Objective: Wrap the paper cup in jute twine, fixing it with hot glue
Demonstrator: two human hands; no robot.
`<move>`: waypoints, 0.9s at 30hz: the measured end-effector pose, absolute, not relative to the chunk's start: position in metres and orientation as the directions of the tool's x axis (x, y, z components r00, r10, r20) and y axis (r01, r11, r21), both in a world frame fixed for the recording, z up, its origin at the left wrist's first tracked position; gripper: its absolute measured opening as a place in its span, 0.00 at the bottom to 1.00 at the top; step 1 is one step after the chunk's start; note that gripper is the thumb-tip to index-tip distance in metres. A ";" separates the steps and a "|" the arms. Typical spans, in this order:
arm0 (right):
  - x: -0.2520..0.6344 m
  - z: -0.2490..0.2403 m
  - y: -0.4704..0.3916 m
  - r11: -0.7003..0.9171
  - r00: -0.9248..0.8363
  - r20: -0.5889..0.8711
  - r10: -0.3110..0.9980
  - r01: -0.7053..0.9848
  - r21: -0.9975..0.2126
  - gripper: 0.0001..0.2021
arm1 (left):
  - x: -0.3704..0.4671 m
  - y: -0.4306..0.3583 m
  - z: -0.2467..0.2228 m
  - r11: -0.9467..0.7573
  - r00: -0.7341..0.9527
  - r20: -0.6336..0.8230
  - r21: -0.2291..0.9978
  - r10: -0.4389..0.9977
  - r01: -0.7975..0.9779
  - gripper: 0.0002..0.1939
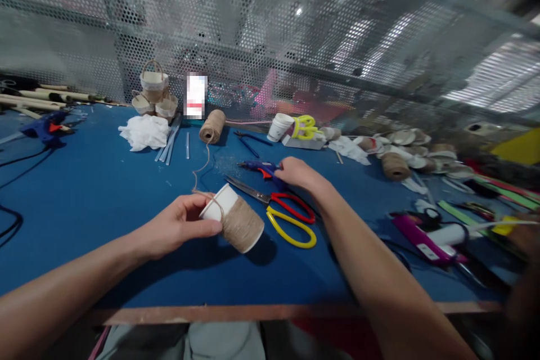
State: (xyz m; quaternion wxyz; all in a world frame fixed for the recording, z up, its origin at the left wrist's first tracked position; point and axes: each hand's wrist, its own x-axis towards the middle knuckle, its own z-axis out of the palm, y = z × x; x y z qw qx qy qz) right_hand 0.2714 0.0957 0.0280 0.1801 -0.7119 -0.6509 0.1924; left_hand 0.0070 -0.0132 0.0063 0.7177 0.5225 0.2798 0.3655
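In my left hand (192,219) a white paper cup (242,226) lies tilted, its lower part wrapped in brown twine. My thumb and fingers close on its bare rim end. A loose strand runs from the cup to a twine spool (212,126) behind it. My right hand (294,172) is closed around the rear of a blue hot glue gun (262,167) with an orange-red trigger; some fingers are hidden. Scissors (270,200) with one red and one yellow handle lie between cup and glue gun, blades part open.
Clear glue sticks (169,140) and crumpled white material (144,133) lie at the back left, near stacked twine-wrapped cups (154,90). Pliers (253,142) and a white cup (280,127) stand behind. A second blue glue gun (44,129) is far left, a magenta tool (422,239) right.
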 end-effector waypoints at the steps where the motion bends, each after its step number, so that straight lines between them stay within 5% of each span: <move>1: 0.276 0.022 0.096 -0.111 0.096 -0.055 0.994 0.866 -0.488 0.06 | 0.007 -0.013 0.006 0.177 0.568 -0.008 0.954 0.823 -0.243 0.09; 6: 0.279 0.002 0.094 -0.160 0.157 -0.048 0.986 0.854 -0.494 0.05 | 0.007 -0.011 0.003 0.142 0.553 0.031 0.953 0.833 -0.268 0.06; 11: 0.270 0.024 0.069 -0.109 0.196 0.059 0.979 0.741 -0.663 0.09 | 0.006 -0.008 0.002 0.034 0.532 0.099 0.971 0.841 -0.235 0.04; 18: 0.248 0.064 0.011 0.034 -0.029 0.022 0.999 0.504 -0.863 0.09 | 0.003 -0.004 -0.004 -0.072 0.499 0.137 0.986 0.856 -0.147 0.05; 22: 0.235 0.067 -0.012 0.184 -0.147 0.121 0.982 0.560 -0.808 0.09 | 0.003 0.000 -0.005 -0.086 0.420 0.127 0.990 0.899 -0.116 0.05; 27: 0.229 0.059 -0.027 0.414 -0.291 0.306 0.906 0.756 -0.508 0.10 | 0.004 0.002 -0.003 -0.073 0.326 0.095 0.994 0.941 -0.079 0.06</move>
